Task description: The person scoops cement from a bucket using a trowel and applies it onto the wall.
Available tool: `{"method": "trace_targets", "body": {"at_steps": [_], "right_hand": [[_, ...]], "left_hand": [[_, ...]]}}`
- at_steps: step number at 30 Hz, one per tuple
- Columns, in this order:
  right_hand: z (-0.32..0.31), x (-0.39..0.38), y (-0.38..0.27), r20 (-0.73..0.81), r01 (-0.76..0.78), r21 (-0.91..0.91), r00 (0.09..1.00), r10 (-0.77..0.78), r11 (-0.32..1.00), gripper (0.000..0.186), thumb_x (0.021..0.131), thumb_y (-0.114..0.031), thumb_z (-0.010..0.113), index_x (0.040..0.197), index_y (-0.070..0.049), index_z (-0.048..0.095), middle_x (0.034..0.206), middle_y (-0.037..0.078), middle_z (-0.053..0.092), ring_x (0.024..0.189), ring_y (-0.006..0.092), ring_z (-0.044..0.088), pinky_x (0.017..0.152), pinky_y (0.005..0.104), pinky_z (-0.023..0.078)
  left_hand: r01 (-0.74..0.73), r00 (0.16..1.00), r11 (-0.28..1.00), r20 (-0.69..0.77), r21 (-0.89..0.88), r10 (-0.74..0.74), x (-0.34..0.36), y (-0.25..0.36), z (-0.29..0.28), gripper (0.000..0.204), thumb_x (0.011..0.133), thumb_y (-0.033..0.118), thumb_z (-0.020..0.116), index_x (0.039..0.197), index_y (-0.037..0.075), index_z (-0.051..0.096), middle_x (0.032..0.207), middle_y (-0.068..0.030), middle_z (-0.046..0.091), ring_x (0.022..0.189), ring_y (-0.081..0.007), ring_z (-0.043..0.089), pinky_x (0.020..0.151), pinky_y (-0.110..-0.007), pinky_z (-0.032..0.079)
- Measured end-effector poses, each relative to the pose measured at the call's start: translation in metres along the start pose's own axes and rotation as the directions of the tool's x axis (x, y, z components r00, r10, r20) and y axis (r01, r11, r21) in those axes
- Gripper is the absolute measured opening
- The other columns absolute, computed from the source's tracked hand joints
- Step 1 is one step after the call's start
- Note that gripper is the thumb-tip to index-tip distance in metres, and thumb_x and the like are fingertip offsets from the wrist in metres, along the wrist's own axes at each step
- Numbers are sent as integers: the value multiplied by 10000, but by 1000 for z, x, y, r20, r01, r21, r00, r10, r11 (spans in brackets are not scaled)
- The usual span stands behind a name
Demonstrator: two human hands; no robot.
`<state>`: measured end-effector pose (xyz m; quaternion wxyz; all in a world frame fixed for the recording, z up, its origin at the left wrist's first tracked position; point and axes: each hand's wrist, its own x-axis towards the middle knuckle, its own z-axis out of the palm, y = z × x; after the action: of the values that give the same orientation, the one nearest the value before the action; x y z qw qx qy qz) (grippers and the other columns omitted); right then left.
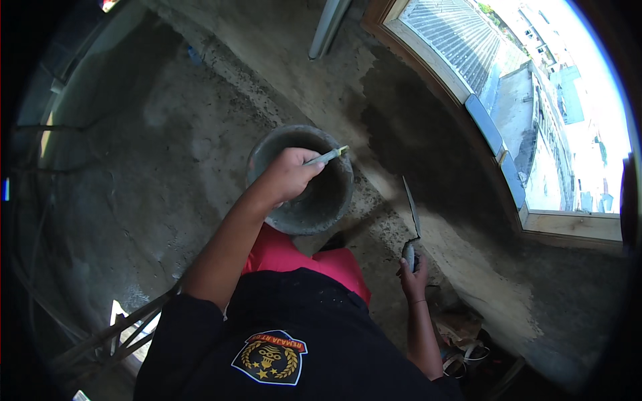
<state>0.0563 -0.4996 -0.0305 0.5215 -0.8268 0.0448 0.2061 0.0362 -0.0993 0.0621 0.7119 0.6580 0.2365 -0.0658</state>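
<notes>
My left hand (292,175) is closed around a short grey, stick-like tool (326,158) with a pale yellowish end; its kind I cannot make out. That hand is over a round, grey, cement-stained bucket (345,190), hiding part of its inside. What shows of the bucket's inside is dark. Off to the right, my right hand (414,275) grips a trowel (411,212) by its grey handle. The trowel's thin blade points away from me, beside the wall, and appears nearly edge-on.
A plastered wall (461,194) with a dark, damp-looking patch runs along the right, below a wood-framed window (528,220). A pale pipe (328,30) stands at the far side. Poles (127,324) lie at lower left; straps and clutter (468,351) sit at lower right.
</notes>
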Motion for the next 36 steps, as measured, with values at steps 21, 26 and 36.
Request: {"method": "trace_targets", "body": {"at_steps": [21,26,36], "right_hand": [[193,88,-224,658,656,-748,712,-246,-102,87,670,-81,578,691,-102,660,738,118,648,706,271,648,598,366,509],[231,78,-195,685,680,-729,722,-95,-85,97,662,-75,586,691,-81,679,746,117,657,723,263,658,634,363,523],[247,56,-184,768,773,-632,635,-85,61,148,647,-160,598,759,-108,680,749,126,649,736,289,643,648,387,518]], "left_hand": [[-106,977,972,203,210,62,33,52,-74,234,864,180,586,968,-16,661,743,26,595,672,-48,482,626,-219,405],[-145,981,965,160,221,110,30,33,-79,227,851,175,604,945,-22,666,761,6,623,680,-54,509,625,-225,426],[-302,953,934,88,189,290,15,17,-94,214,842,142,608,934,-44,661,782,-35,649,711,-74,547,666,-253,458]]}}
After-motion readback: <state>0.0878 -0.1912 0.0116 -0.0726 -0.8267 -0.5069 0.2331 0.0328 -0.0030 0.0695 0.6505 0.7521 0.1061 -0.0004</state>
